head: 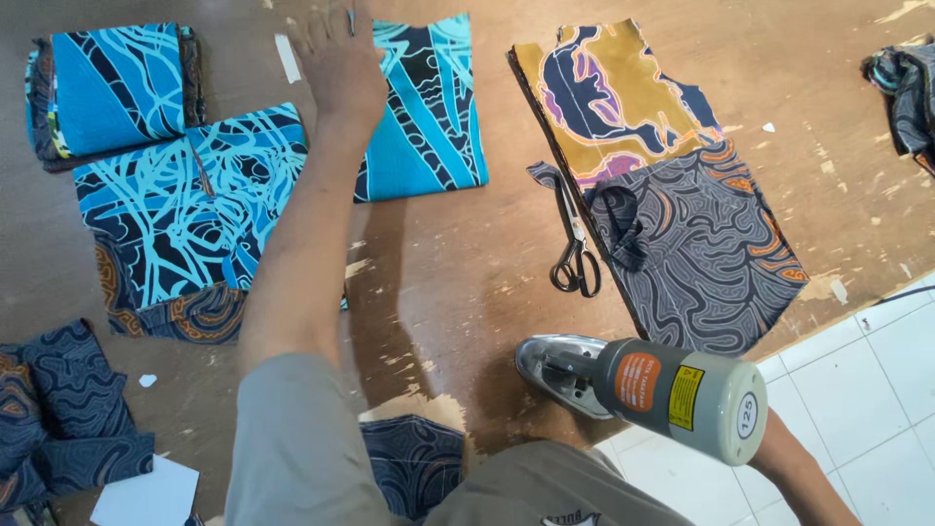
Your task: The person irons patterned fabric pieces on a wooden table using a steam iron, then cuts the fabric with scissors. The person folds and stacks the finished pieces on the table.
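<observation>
We have the left hand (336,58) stretched to the far edge of the wooden table (458,282), flat and released, palm down on the blue cloth piece (429,107) with black bands. Nothing gripped there. The right hand is hidden behind the grey cylindrical top of the iron (623,382), only the forearm shows, so we cannot tell its grip. The iron sits at the table's near edge, right of centre, steel sole on the wood.

Left of the reaching arm: a larger blue swirl-print piece (185,214), plus a folded blue stack (112,88) at the far left corner. Scissors (575,248) lie mid-table, blades pointing away, just beside the mustard-and-grey patterned stack (682,195) (a dark fabric strip lies across its left edge). Dark navy pieces (58,409) sit at the near left corner, touching a white card (146,495).
</observation>
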